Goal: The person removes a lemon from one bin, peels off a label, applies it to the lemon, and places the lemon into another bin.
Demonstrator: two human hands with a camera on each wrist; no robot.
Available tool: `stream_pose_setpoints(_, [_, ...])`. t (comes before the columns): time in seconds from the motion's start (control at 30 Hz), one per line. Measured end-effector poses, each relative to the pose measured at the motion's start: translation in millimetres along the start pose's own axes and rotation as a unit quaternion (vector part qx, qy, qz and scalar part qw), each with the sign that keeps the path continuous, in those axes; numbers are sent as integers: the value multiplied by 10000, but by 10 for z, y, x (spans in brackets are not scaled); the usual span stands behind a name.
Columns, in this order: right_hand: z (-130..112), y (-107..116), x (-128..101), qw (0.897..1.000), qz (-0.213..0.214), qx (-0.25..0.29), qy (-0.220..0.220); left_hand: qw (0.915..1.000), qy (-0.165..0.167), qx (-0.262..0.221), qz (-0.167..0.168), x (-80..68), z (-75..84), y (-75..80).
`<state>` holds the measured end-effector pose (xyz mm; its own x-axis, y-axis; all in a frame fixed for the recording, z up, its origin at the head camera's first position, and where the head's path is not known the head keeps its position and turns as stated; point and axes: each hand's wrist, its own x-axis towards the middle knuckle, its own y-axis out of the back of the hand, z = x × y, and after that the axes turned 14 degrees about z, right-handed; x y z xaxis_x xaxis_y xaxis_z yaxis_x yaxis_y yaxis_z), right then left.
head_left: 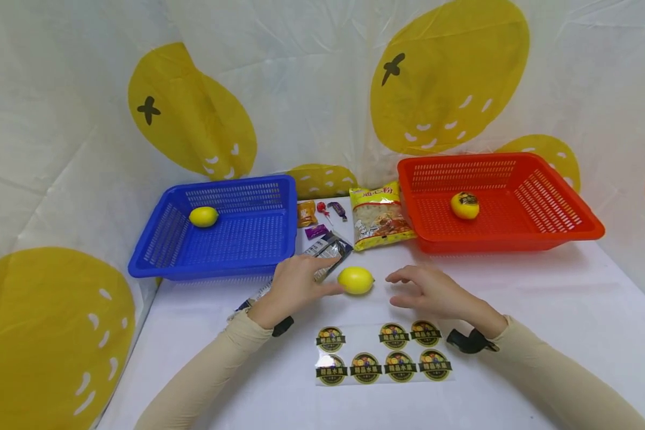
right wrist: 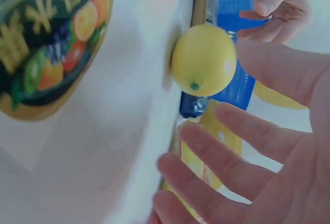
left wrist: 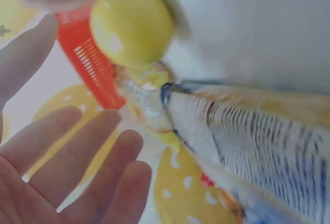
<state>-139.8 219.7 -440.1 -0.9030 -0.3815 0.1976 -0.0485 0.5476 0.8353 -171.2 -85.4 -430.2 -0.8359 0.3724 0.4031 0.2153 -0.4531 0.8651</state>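
Note:
A yellow lemon (head_left: 356, 280) (left wrist: 132, 24) (right wrist: 203, 59) lies on the white table between my two hands. My left hand (head_left: 300, 280) is beside it on the left, fingers relaxed and spread, its thumb close to the fruit or touching it. My right hand (head_left: 424, 291) hovers a short way to the right, fingers straight, holding nothing. In front of me lies a clear sheet of round fruit stickers (head_left: 385, 354) (right wrist: 49, 49). A second lemon (head_left: 203, 216) sits in the blue basket (head_left: 156, 251). A lemon bearing a sticker (head_left: 464, 205) sits in the red basket (head_left: 570, 230).
Between the baskets lie a yellow snack bag (head_left: 378, 216), small wrapped candies (head_left: 317, 218) and a long striped packet (head_left: 328, 254) under my left hand. A white curtain with yellow lemon prints closes the back and sides.

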Motion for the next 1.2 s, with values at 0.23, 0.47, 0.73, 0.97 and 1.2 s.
stream_pose_setpoints(0.23, [-294, -95, -102, 9976, -444, -320, 429, 9995, -27, -265, -162, -331, -3, 112])
stream_pose_setpoints(0.47, [-571, -411, -79, 9841, -730, -885, 1356, 9987, -324, -204, -322, -682, -24, 69])
stream_pose_setpoints(0.73, [-622, -585, -111, 9764, -381, -1411, 1587, 9989, -307, -108, -349, -886, -8, 20])
stream_pose_setpoints(0.97, [-606, -607, -107, 9784, -331, -1414, 1473, 9987, -276, -227, -373, -940, 12, -35])
stream_pose_setpoints(1.2, [-607, -604, -119, 9803, -352, -1322, 1422, 9982, -463, -236, -307, -927, 52, -76])
